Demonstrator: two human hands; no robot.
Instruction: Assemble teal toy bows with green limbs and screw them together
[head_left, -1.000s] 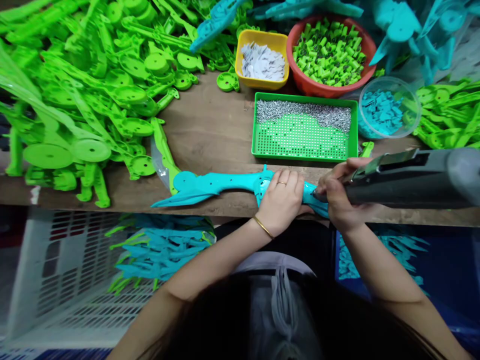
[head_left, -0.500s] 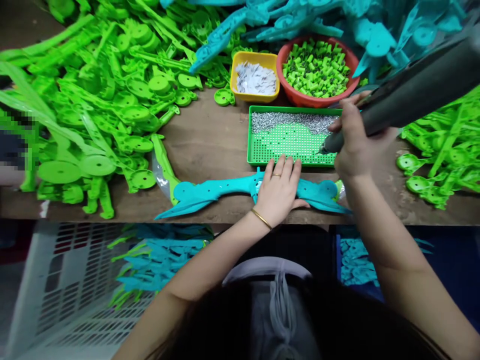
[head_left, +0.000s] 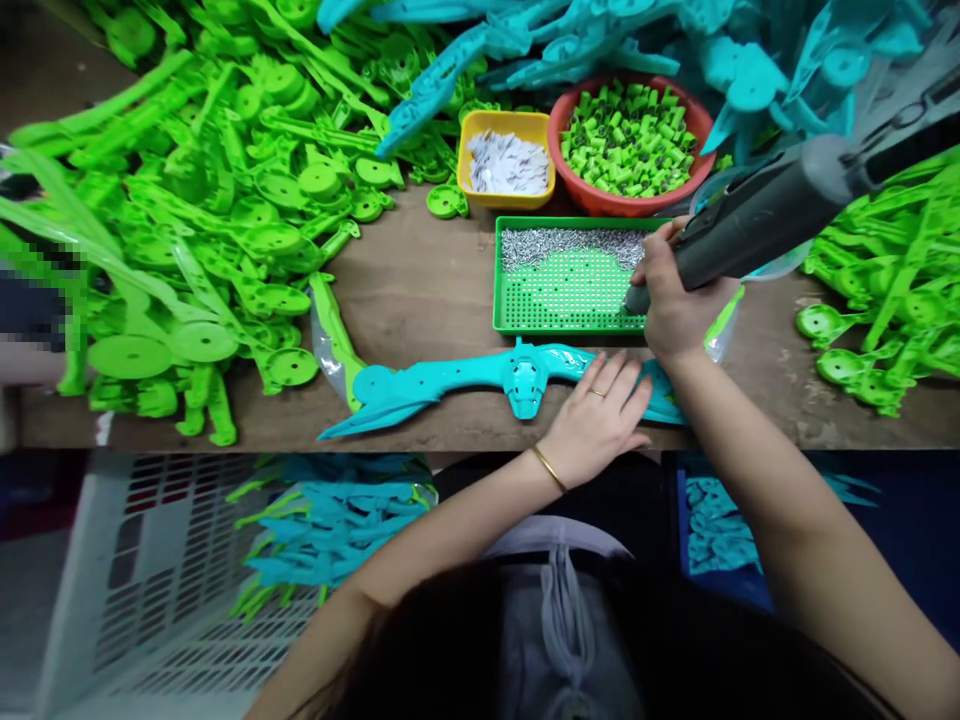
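A long turquoise plastic bow-shaped part (head_left: pixel 450 378) lies along the near edge of the wooden table (head_left: pixel 420 270). My left hand (head_left: pixel 600 415) rests flat on its right half, fingers spread. My right hand (head_left: pixel 671 305) is wrapped round a grey electric screwdriver (head_left: pixel 757 215), whose tip touches the right side of the green perforated tray (head_left: pixel 525 300). Small silver screws (head_left: pixel 570 245) fill the tray's far part.
Behind the tray stand a yellow box of white bits (head_left: pixel 506 160) and a red bowl of green tubes (head_left: pixel 626 135). Green plastic parts (head_left: pixel 217 200) pile up at left and right, turquoise ones (head_left: pixel 600 40) at the back. Below the table are a white crate (head_left: pixel 142 590) and turquoise parts (head_left: pixel 330 525).
My right hand lifted the screwdriver off the turquoise part and brought its tip to the screw tray. My left hand slid from the part's centre to its right half.
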